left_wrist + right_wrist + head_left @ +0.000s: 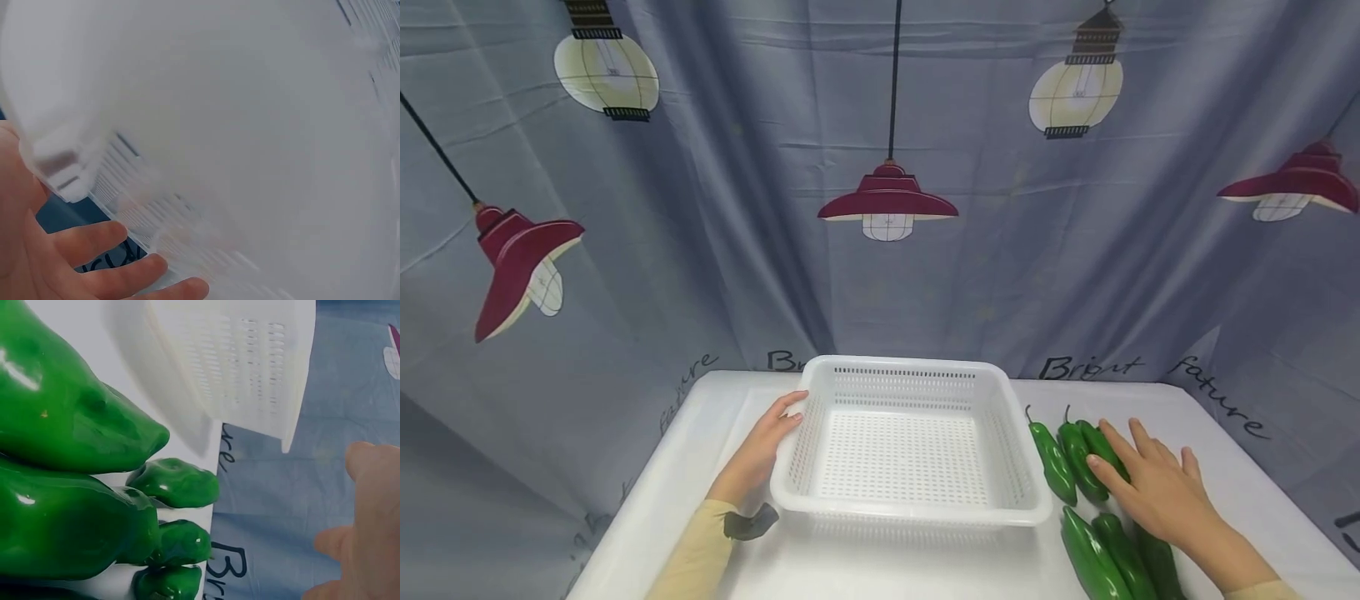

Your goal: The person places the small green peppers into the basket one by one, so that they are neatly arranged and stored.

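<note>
A white perforated plastic basket stands on the table with only its slotted floor showing inside. At its left wall is my left hand, its fingertips touching the rim; the left wrist view shows those fingers spread and fairly straight along the slotted side. To the right of the basket lie several glossy green peppers in two rows. My right hand hovers above them, fingers spread, holding nothing, and partly hides some. Large peppers fill the left of the right wrist view, apart from the right fingers.
A white cloth covers the table. Behind it and at both sides hangs a grey-blue curtain printed with lamps and lettering. A dark grey strip is around the left sleeve's cuff.
</note>
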Tool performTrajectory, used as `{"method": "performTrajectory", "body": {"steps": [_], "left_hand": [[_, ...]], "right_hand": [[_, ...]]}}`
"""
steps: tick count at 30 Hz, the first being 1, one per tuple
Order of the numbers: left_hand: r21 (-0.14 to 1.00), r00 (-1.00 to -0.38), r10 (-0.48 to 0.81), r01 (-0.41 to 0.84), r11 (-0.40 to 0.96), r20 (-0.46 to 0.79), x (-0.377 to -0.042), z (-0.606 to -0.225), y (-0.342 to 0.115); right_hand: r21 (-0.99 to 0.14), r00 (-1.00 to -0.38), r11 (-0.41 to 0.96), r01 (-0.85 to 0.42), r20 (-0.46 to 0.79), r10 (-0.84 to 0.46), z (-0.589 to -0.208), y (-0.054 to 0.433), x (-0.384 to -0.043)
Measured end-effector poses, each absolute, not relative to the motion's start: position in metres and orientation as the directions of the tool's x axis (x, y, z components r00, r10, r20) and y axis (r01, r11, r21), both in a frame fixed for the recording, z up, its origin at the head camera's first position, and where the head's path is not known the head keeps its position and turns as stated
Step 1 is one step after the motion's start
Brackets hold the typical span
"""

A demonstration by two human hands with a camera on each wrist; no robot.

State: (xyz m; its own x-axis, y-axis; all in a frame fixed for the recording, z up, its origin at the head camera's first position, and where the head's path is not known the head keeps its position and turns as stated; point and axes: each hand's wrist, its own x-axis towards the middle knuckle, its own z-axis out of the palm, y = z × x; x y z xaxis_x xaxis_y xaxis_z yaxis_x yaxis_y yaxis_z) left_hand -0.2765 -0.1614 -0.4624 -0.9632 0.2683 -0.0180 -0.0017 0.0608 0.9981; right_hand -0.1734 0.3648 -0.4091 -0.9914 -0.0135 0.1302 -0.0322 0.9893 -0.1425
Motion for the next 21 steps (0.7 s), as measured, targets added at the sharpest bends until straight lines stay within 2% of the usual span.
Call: {"method": "performTrajectory", "body": {"steps": [17, 21], "left_hand": [[0.999, -0.956, 0.292, -0.035, -0.029, -0.025, -0.279, -0.467, -0.161], [0.999, -0.964, 0.263, -0.04, 0.003, -0.039, -0.275, -0.465, -0.159]], "right_hand": [[-0.153, -0.992, 0.987, -0.038, 0.127, -0.018, -0.409, 0.365, -0.172], [-0.218, -0.996, 0.975, -0.045, 0.085, -0.027, -0.41, 0.376, -0.169]]}}
